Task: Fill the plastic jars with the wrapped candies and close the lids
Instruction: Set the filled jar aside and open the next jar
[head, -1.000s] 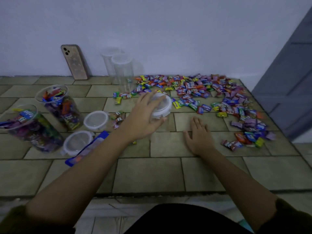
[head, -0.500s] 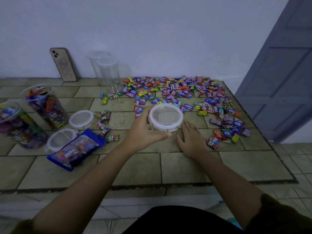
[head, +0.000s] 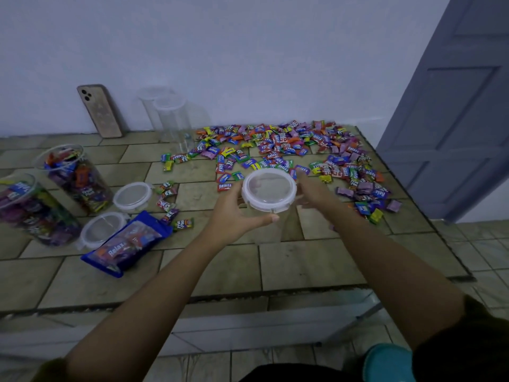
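Clear plastic jar (head: 266,226) with a white-rimmed lid (head: 269,190) seated on top stands upright on the tiled desk (head: 303,263), gripped by the left hand (head: 234,213): its fingers wrap round the jar's left side just under the lid and the thumb crosses the front wall. The right hand (head: 316,194) is against the jar's right side, its fingers touching the lid's rim; blur hides whether those fingers curl round it or only lie along it. No candy shows inside this jar. Beyond the fingers and out to the right of the right hand lies a broad scatter of wrapped candies (head: 289,150), the nearest pieces just behind the lid. Left of the left hand's fingers a few stray candies lie near a blue candy bag (head: 126,244), which lies flat. Two loose lids (head: 132,195) rest just beyond the bag, one touching it. Further left lean two filled jars (head: 77,177), open-topped and packed with candies. Well beyond the fingers, at the wall, stand two empty jars (head: 170,119), and a phone (head: 99,111) leans against the wall to their left. A grey door (head: 454,106) fills the far right.
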